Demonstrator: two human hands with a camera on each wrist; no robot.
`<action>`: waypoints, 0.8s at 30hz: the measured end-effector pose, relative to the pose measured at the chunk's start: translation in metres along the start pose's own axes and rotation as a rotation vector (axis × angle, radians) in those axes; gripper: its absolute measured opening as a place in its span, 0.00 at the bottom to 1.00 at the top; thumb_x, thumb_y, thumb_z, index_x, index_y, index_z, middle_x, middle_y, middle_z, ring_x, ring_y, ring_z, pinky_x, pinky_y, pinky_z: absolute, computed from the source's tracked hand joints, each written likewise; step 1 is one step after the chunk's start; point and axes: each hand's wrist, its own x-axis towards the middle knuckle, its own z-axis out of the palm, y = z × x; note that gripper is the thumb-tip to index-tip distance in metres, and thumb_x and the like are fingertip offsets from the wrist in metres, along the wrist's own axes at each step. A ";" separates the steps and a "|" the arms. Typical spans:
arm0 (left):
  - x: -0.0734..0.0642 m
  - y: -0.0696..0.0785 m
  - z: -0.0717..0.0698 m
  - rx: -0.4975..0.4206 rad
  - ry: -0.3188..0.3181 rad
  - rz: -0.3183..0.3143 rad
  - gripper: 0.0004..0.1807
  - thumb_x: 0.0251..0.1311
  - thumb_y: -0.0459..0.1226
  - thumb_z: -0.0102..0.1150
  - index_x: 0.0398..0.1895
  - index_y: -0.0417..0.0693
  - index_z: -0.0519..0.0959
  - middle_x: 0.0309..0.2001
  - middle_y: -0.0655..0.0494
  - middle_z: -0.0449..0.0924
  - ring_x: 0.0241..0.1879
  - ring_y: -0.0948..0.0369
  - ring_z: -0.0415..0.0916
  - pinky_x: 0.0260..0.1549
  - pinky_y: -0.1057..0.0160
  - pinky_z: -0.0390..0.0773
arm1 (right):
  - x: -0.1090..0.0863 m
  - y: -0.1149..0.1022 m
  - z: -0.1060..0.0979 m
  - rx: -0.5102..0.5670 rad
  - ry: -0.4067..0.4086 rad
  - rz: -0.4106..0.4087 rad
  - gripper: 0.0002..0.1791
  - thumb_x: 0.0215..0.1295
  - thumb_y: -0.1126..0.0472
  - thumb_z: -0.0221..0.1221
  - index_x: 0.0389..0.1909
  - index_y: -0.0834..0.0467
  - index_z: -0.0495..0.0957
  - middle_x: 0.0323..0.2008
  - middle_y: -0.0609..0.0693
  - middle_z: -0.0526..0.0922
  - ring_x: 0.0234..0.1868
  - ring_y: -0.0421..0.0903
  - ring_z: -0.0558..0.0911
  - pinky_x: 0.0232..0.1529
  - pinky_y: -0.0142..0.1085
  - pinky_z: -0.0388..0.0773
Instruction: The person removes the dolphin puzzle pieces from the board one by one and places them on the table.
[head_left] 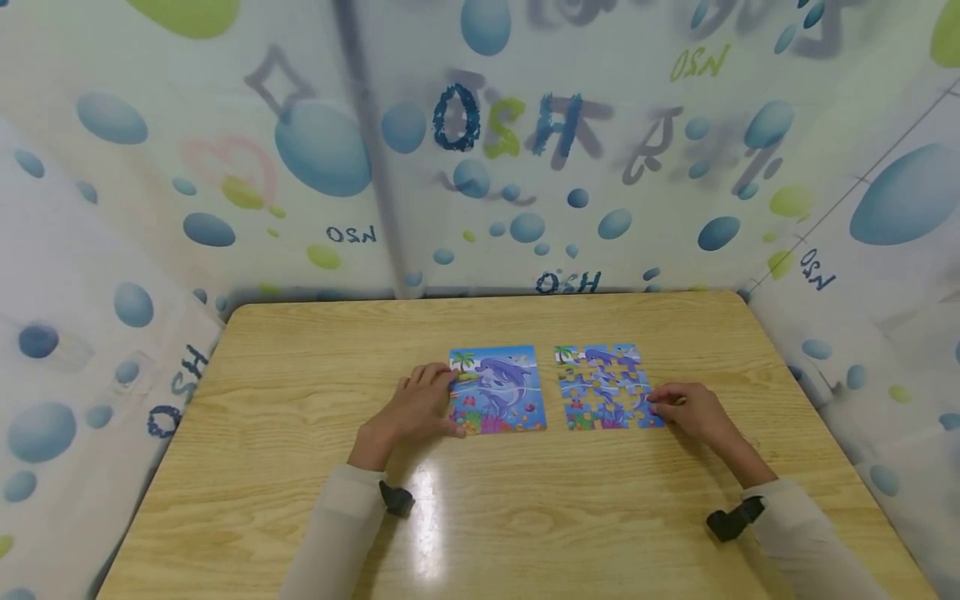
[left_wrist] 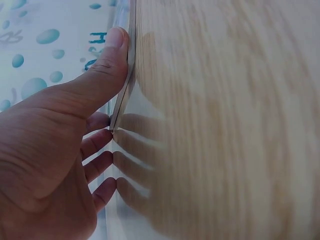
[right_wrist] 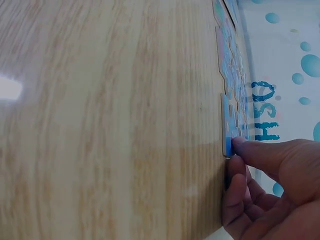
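A square dolphin picture board (head_left: 498, 390) lies flat on the table, left of a jigsaw puzzle (head_left: 603, 387) with the same picture. My left hand (head_left: 420, 404) rests at the board's left side, thumb by its near corner. In the left wrist view, the thumb of the left hand (left_wrist: 65, 125) touches the board's edge (left_wrist: 120, 102) and the fingers are spread beside it. At the puzzle's near right corner, my right hand (head_left: 693, 410) pinches a blue puzzle piece (right_wrist: 229, 142) between thumb and curled index finger. Narrow gaps show between several pieces.
The wooden table (head_left: 480, 517) extends around both pictures. Its far edge meets a patterned cloth wall (head_left: 480, 208), and similar walls stand at both sides. Dark straps with small devices (head_left: 731, 523) sit on the wrists.
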 end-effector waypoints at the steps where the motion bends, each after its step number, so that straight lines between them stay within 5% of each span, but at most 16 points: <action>1: 0.000 0.000 0.000 -0.002 -0.002 -0.001 0.54 0.47 0.58 0.74 0.74 0.43 0.62 0.72 0.46 0.59 0.71 0.45 0.53 0.63 0.42 0.60 | 0.000 0.000 0.000 0.008 0.000 0.003 0.09 0.65 0.64 0.64 0.43 0.64 0.85 0.33 0.53 0.86 0.33 0.44 0.80 0.28 0.34 0.74; 24: 0.000 -0.004 0.002 -0.029 -0.008 0.017 0.56 0.49 0.58 0.72 0.76 0.42 0.58 0.73 0.44 0.57 0.73 0.44 0.52 0.67 0.40 0.57 | -0.005 0.002 -0.005 0.119 -0.054 0.119 0.19 0.74 0.51 0.54 0.49 0.64 0.80 0.37 0.53 0.85 0.36 0.44 0.80 0.36 0.36 0.76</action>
